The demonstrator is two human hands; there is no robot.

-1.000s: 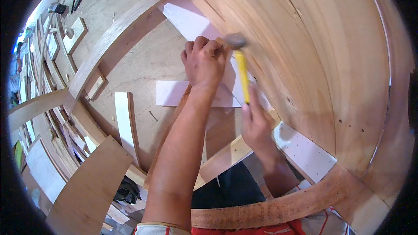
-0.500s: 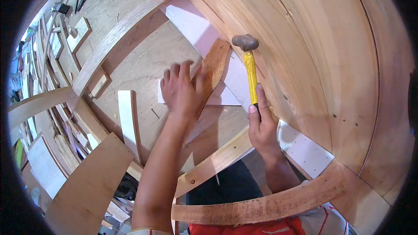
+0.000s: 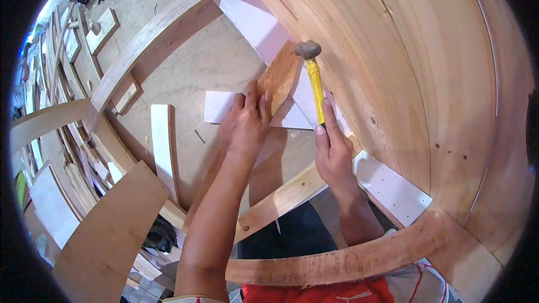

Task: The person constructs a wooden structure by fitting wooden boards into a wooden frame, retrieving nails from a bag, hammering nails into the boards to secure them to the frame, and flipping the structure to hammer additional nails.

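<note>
My right hand point(image 3: 334, 154) is closed round the dark lower grip of a hammer point(image 3: 315, 84) with a yellow handle, its thumb and forefinger along the shaft. The rusty hammer head is up, overlapping the tip of a brown wooden strip point(image 3: 281, 78). My left hand point(image 3: 246, 116) is closed on that strip, fingers curled over it; part of the strip is hidden beneath my hand and forearm. Under the strip lie white-faced boards, including a long white panel point(image 3: 247, 17) and a short white piece point(image 3: 218, 106).
A tall planked wooden wall point(image 3: 370, 78) rises on the right. Curved ribs cross the space, one point(image 3: 146, 39) at upper left and another point(image 3: 337, 258) close to my body. A loose white strip point(image 3: 161, 146) lies left of my arm. Scrap wood point(image 3: 62, 118) crowds the far left.
My left hand, spread and blurred before, has come down and closed on the brown strip, whose lower end now shows beside my forearm. The hammer has shifted slightly left, towards the strip's tip.
</note>
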